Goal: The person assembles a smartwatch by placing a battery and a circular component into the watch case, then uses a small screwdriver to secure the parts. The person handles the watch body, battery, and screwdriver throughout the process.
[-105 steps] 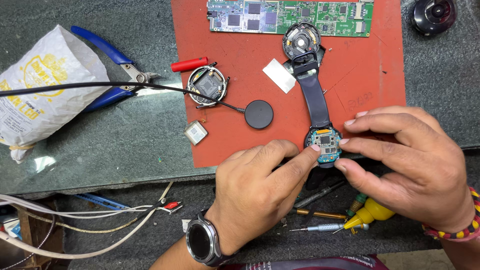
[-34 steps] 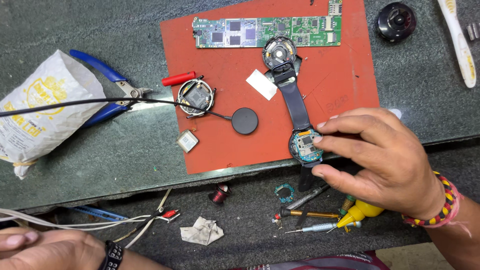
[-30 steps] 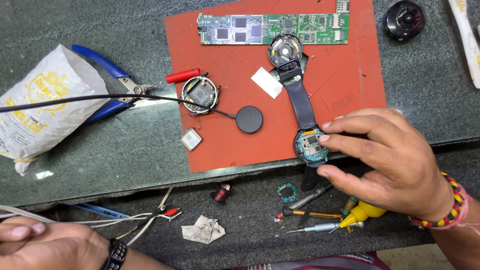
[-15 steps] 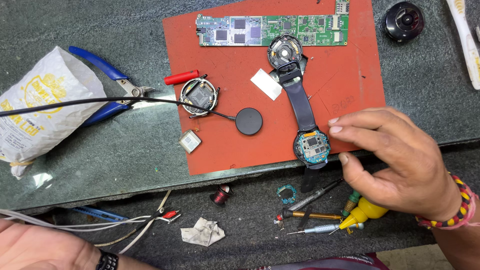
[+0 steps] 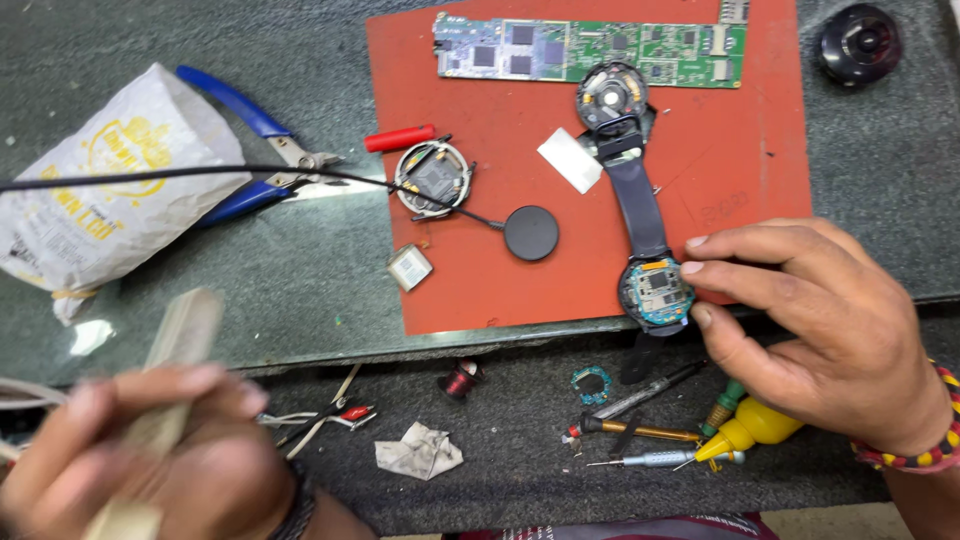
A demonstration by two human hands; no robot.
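**Opened watch steadied at the mat's near edge**

The opened watch body point(image 5: 656, 292) lies face down at the near edge of the red mat point(image 5: 480, 280), its round case showing a small circuit inside. Its dark strap point(image 5: 637, 200) runs away from the person, tilted slightly left, so the long axis goes from the near edge towards the far side of the bench point(image 5: 300, 290). The strap ends beside a second round watch part point(image 5: 612, 92) just below a long green circuit board point(image 5: 590, 48).

The right hand point(image 5: 820, 320) rests at the case's right side, its fingers point(image 5: 700, 268) narrowly spread and touching the rim of the case, steadying it rather than lifting it.

The left hand point(image 5: 150, 460) is low in the near left corner, heavily blurred. Its fingers are closed around a pale, flat stick-like tool point(image 5: 170, 350), whose kind is hard to make out; the lower end of it is cut off by the picture's edge.

A crumpled white bag point(image 5: 100, 200) with yellow print lies on the left of the bench, a black cable point(image 5: 200, 173) crossing over it. Beside the bag sit blue-handled pliers point(image 5: 250, 150). A small white rectangular label point(image 5: 570, 160) lies on the mat left of the strap. A yellow bottle point(image 5: 750, 425) on the lower shelf is partly hidden under the right hand.
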